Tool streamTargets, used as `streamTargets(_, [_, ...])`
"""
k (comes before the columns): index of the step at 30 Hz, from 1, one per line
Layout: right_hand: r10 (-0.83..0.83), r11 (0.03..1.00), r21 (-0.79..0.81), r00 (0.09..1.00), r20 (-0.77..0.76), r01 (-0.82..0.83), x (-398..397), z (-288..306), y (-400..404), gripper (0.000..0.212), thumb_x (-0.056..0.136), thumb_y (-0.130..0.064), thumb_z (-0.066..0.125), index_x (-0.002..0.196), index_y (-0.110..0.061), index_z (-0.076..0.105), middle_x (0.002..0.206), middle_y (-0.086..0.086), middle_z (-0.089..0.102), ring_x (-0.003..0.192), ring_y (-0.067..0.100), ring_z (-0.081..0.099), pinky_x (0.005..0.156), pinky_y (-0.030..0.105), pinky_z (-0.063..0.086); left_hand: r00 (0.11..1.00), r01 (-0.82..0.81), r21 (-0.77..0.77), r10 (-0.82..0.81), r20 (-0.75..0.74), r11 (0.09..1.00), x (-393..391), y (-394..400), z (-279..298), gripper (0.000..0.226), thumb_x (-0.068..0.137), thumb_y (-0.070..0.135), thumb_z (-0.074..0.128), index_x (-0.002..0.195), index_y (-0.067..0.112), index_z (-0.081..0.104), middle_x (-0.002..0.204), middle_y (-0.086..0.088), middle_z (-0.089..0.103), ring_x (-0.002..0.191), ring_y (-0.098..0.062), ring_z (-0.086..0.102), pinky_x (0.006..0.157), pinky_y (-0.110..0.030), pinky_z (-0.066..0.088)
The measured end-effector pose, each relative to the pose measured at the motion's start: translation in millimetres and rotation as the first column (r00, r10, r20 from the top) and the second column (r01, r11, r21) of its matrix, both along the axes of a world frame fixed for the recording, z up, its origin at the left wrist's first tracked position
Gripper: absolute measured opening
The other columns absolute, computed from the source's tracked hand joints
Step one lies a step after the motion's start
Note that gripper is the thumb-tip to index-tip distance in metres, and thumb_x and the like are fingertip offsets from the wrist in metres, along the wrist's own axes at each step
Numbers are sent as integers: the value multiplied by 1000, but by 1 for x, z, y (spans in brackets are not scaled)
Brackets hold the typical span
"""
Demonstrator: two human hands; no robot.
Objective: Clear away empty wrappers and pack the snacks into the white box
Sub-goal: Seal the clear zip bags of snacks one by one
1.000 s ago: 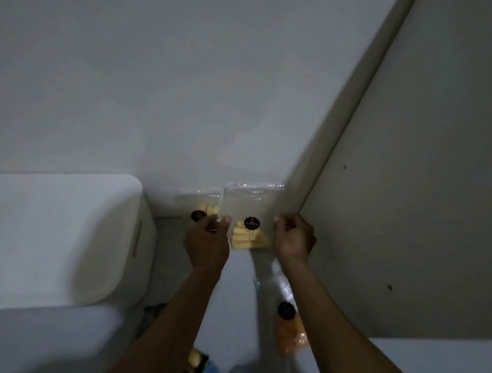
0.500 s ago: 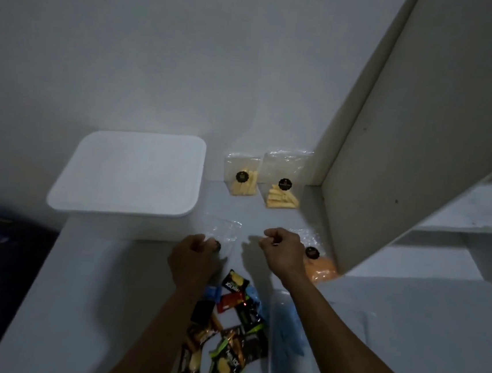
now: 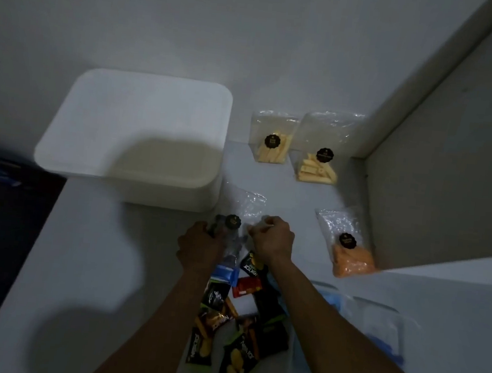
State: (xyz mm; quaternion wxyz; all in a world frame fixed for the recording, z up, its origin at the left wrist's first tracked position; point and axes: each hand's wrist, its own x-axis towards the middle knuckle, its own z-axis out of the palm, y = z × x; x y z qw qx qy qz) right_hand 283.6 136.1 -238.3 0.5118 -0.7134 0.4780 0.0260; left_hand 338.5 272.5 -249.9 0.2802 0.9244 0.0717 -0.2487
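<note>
Both hands hold one empty clear wrapper with a round black sticker, just in front of the white box, whose lid is on. My left hand grips its left edge and my right hand pinches its right edge. Two clear bags of yellow sticks stand against the back wall. A clear bag of orange snacks lies at the right. Several small dark snack packets are heaped under my forearms.
A cabinet side panel rises on the right, next to the orange bag. A clear container with blue parts sits right of the packets. A dark surface lies beyond the white table's left edge.
The view dropped from the back wall to the table. My hands left the yellow-stick bags standing at the wall, came back toward me and took hold of the empty clear wrapper.
</note>
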Motion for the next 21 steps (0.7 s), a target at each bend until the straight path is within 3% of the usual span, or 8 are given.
streamTargets(3, [-23,1000,13,999,-33,23,8,-10,7,55,81,-25,78,129,-10,56,117,14,65,100,25,64,89,35,55,1000,10,10,-10,10,1000,1,-3,-4,65,82,64,47,130,20,57,125,-8,63,113,-32,58,93,-48,50])
streamTargets(7, [-123,990,66,992,-42,126,13,-20,10,51,79,-26,80,124,-10,60,114,10,67,106,25,63,95,35,52,1000,-6,3,6,-6,1000,2,-3,-14,46,83,52,56,119,26,65,114,-4,68,103,-28,63,88,-47,53])
streamTargets(11, [-179,971,159,984,-17,179,16,-22,13,14,80,-18,80,91,-17,72,98,3,72,93,19,68,88,30,56,998,-60,-57,59,-23,997,2,-6,-12,32,80,47,64,104,27,71,103,-1,71,94,-25,66,86,-45,55])
streamTargets(13, [-204,961,190,979,8,199,15,-21,13,10,80,-12,78,78,-19,72,89,3,74,86,19,70,84,34,60,995,-93,-87,91,-31,992,0,-8,-8,29,76,47,64,96,29,72,97,3,72,88,-22,67,85,-44,56])
streamTargets(18, [-215,963,203,959,185,177,-7,5,3,9,84,-14,73,83,-22,73,86,0,74,86,18,70,87,41,59,997,-82,-231,77,-27,970,-14,-14,21,10,80,40,68,84,31,66,91,4,71,83,-18,66,79,-36,56])
streamTargets(21, [-128,988,124,932,339,90,-28,38,-8,9,87,-17,71,88,-25,73,83,3,72,79,18,68,79,41,59,999,-27,-381,39,25,924,-29,-18,49,17,87,38,68,85,21,69,85,2,70,82,-17,66,65,-25,47])
